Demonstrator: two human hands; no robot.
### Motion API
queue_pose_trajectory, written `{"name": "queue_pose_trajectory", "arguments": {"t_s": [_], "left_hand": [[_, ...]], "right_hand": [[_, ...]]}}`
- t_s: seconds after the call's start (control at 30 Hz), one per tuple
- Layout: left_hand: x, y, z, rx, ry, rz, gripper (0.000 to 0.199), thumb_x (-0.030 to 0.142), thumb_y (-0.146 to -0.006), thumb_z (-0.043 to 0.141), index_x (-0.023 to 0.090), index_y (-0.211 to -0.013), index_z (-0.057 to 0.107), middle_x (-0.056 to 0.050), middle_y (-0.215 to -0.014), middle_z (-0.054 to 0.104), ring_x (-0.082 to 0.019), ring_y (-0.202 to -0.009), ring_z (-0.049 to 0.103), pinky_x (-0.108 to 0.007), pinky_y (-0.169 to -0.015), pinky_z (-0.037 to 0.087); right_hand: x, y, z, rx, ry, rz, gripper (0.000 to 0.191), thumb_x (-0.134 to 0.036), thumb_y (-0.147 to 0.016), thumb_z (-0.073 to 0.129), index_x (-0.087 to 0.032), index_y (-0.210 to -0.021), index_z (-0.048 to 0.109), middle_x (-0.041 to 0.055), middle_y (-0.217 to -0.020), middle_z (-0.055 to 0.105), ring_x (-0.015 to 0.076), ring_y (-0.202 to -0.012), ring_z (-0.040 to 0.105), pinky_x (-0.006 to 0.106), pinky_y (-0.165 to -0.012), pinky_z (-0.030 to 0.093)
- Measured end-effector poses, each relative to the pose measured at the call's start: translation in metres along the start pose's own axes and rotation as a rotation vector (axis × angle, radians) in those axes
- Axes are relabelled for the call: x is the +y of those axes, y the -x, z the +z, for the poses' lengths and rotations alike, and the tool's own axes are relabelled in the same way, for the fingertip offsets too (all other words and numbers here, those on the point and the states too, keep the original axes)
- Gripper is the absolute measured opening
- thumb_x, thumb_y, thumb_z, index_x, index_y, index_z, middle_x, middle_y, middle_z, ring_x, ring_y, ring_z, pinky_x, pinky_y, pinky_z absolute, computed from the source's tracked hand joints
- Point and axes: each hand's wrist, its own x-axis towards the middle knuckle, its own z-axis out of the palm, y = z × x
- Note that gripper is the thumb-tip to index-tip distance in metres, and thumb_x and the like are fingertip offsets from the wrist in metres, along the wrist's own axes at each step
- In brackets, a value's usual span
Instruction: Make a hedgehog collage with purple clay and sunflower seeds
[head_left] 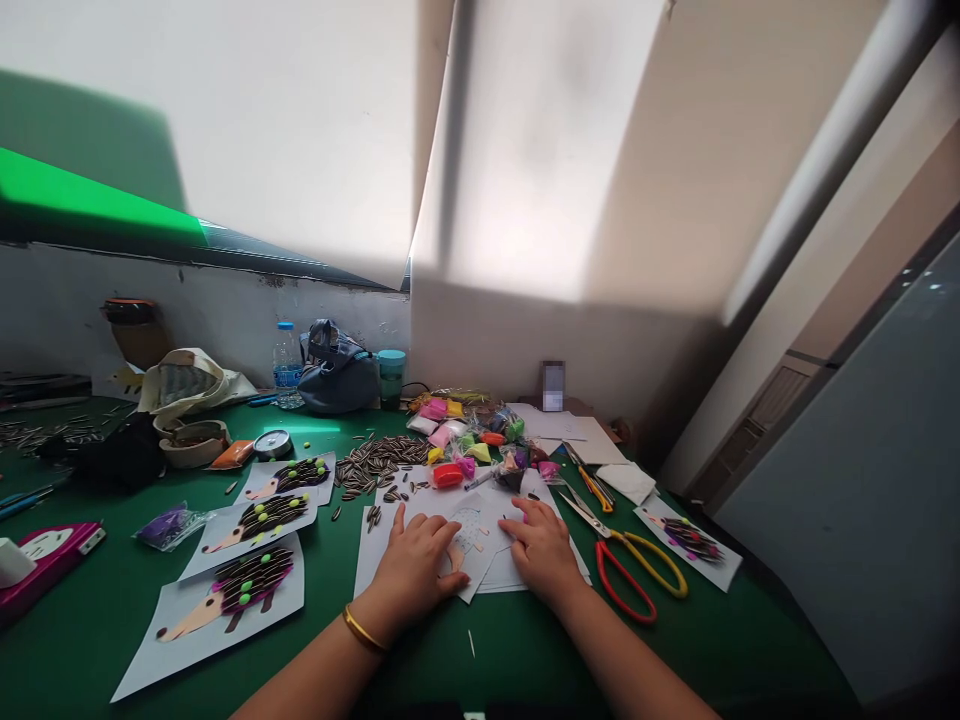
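My left hand (416, 565) lies spread on a sheet with a hedgehog drawing (470, 530), its thumb near the drawing's peach-coloured part. My right hand (541, 548) rests with fingers apart on the papers (501, 574) just right of that drawing. Both hands hold nothing, though the right palm's underside is hidden. A small pink bit shows beside the right fingers. Beyond the hands are a pile of striped seeds (381, 460) and bagged coloured clay (448, 474). A thin white stick (471, 643) lies in front of the papers.
Hedgehog pictures (191, 640) overlap at the left; another (694, 540) lies at the right. Scissors with red and yellow handles (619, 540) lie beside my right hand. Farther back are a bottle (286, 370), a dark bag (337, 375), a cup (391, 380) and a phone (553, 387).
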Motion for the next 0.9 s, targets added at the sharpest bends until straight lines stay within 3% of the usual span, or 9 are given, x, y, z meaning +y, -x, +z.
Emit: {"name": "queue_pose_trajectory", "arguments": {"t_s": [0.2,0.47,0.9], "left_hand": [[0.0010,-0.0001,-0.0017,-0.010,0.005,-0.002,0.057,0.051,-0.076,0.069,0.030,-0.127,0.057,-0.006,-0.121,0.063,-0.031,-0.114,0.054,-0.061,-0.116,0.004],[0.0011,-0.0006,-0.0022,-0.009,0.003,-0.002,0.057,0.051,-0.076,0.069,0.030,-0.127,0.057,-0.005,-0.121,0.063,-0.031,-0.115,0.054,-0.061,-0.116,0.004],[0.0004,-0.0003,0.0005,0.021,0.001,0.007,0.057,0.050,-0.076,0.070,0.029,-0.127,0.058,-0.006,-0.119,0.064,-0.030,-0.112,0.054,-0.059,-0.116,0.005]], "right_hand": [[0.0001,0.0004,-0.0013,0.031,-0.004,0.006,0.040,-0.015,-0.079,0.050,-0.034,-0.103,0.075,0.0013,-0.137,0.056,0.0259,-0.131,0.041,0.045,-0.105,0.030],[0.0028,-0.0007,-0.0027,0.053,-0.061,0.047,0.045,-0.014,-0.079,0.045,-0.029,-0.111,0.073,0.0027,-0.135,0.057,0.0254,-0.131,0.041,0.042,-0.106,0.033],[0.0016,-0.0019,-0.0003,0.001,-0.043,0.015,0.044,-0.013,-0.079,0.049,-0.034,-0.110,0.073,0.0006,-0.138,0.054,0.0253,-0.133,0.039,0.044,-0.110,0.027]]}}
